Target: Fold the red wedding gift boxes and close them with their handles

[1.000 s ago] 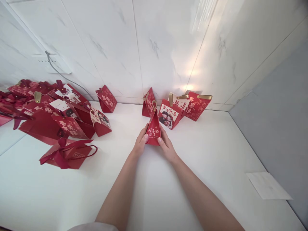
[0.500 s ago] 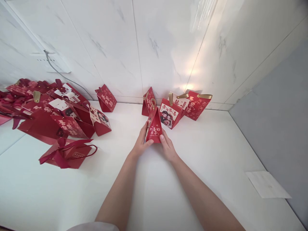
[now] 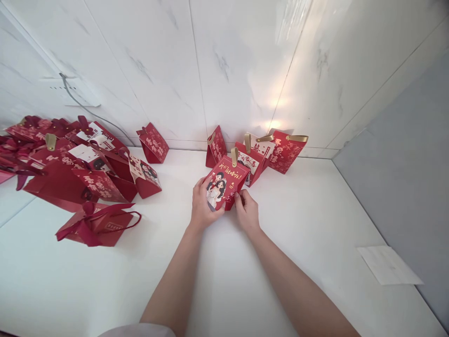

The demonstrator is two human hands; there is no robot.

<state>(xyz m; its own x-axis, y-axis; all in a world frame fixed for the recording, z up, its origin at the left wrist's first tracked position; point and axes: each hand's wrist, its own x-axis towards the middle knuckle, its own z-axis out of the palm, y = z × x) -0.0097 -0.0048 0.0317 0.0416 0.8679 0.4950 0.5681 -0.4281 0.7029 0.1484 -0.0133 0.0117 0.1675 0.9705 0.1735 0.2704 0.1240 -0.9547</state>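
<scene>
A red wedding favor box with a gold ribbon loop stands between my hands, its face with a printed couple turned toward the left front. My left hand is wrapped round its left side, thumb at the lower front. My right hand is closed at the lower right edge, fingers curled against the box. Just behind stand a red box with a white label, a box with a white face and a red box with gold lettering. Another red box leans near the wall.
Many red boxes are heaped at the left, with a ribboned red box in front. One red box stands apart by the tiled wall. A cable hangs from a socket. White paper lies at the right edge.
The held box has turned so that its couple-printed face now shows instead of mostly its narrow side. My right fingers have curled in at its lower right edge.
</scene>
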